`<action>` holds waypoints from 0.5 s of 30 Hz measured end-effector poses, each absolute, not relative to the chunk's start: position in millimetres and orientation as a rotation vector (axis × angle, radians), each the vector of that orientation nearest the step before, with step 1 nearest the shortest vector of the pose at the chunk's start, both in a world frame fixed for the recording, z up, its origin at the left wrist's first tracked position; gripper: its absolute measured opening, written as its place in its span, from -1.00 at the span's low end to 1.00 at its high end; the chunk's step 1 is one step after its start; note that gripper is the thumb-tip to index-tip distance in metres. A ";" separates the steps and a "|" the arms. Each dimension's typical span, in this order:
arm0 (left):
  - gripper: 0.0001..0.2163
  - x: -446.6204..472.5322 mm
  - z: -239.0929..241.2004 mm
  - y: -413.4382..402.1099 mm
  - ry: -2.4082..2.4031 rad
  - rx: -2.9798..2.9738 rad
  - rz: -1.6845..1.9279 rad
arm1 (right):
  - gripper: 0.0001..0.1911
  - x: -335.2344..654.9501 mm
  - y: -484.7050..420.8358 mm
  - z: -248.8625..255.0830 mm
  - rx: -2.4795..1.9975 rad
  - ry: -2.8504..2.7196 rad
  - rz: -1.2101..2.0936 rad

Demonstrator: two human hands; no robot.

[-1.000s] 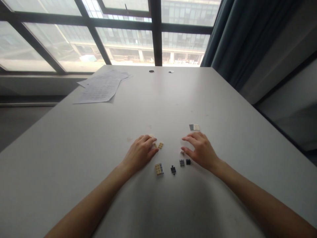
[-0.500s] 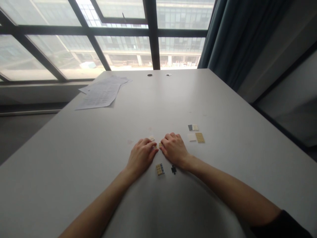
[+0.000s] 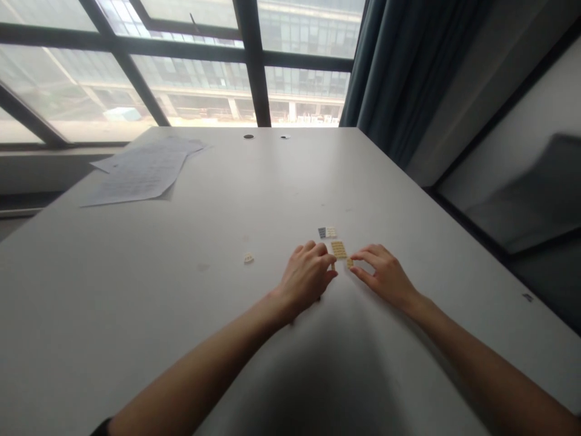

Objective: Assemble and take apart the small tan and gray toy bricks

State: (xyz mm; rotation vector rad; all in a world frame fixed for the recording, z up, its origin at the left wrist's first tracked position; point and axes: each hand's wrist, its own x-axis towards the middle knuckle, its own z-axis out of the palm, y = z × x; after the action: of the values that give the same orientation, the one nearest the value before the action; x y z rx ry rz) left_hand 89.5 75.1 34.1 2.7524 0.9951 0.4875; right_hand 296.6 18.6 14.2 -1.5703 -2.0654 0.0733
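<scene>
My left hand (image 3: 308,272) pinches a small tan toy brick plate (image 3: 333,266) between thumb and fingers. Thumb and index finger of my right hand (image 3: 385,275) close on another small tan plate (image 3: 350,263), just right of the first. A larger tan studded plate (image 3: 338,249) lies right behind them on the table. Beyond it are a grey plate (image 3: 322,232) and a white plate (image 3: 331,232), side by side. A small white piece (image 3: 249,258) sits alone to the left. My left forearm mostly hides a dark piece (image 3: 318,298).
The white table (image 3: 227,200) carries sheets of printed paper (image 3: 140,172) at the far left. Two round inserts, a dark one (image 3: 249,137) and a light one (image 3: 285,137), are near its back edge. A small dark object (image 3: 527,297) is near the right edge.
Both hands have moved right to the larger tan plate, and have come apart slightly, each with a small tan plate. The white piece stays behind. The view has turned right.
</scene>
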 end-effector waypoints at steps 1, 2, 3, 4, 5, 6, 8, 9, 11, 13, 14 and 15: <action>-0.84 98.1 29.9 77.1 0.988 2.754 0.449 | -0.88 300.0 15.7 9.2 -1.580 -2.081 0.108; -0.86 104.6 25.5 79.1 0.985 2.753 0.413 | -0.88 301.4 13.6 4.2 -1.583 -2.098 0.140; -0.88 109.1 21.2 81.0 0.981 2.749 0.383 | -0.87 301.5 12.5 -0.4 -1.583 -2.112 0.166; -0.89 112.0 17.4 82.6 0.977 2.744 0.363 | -0.87 300.6 12.1 -4.4 -1.577 -2.118 0.184; -0.89 113.5 14.2 83.8 0.975 2.737 0.354 | -0.86 299.3 12.3 -7.8 -1.568 -2.117 0.197; -0.89 114.1 11.7 84.7 0.975 2.727 0.353 | -0.86 297.9 12.9 -10.4 -1.554 -2.110 0.206; -0.87 114.0 8.5 85.6 0.980 2.699 0.362 | -0.85 295.8 14.7 -13.6 -1.530 -2.089 0.219; -0.86 113.7 7.5 85.9 0.982 2.687 0.367 | -0.84 295.1 15.7 -14.4 -1.523 -2.072 0.225; -0.85 113.3 6.2 86.6 0.982 2.672 0.374 | -0.83 294.4 17.5 -15.1 -1.527 -2.032 0.239; -0.83 113.2 5.1 87.5 0.984 2.672 0.377 | -0.84 293.5 18.7 -15.1 -1.551 -1.992 0.257; -0.83 113.3 4.4 88.1 0.986 2.673 0.381 | -0.84 293.0 19.2 -15.0 -1.565 -1.977 0.264; -0.82 113.4 3.6 88.6 0.989 2.675 0.386 | -0.85 292.3 19.6 -14.8 -1.580 -1.967 0.270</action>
State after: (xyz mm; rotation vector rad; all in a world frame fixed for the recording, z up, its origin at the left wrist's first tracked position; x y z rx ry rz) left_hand 113.4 88.6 3.6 2.6748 0.9890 0.3861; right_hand 292.3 19.6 -14.8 -1.5796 -1.9672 0.2698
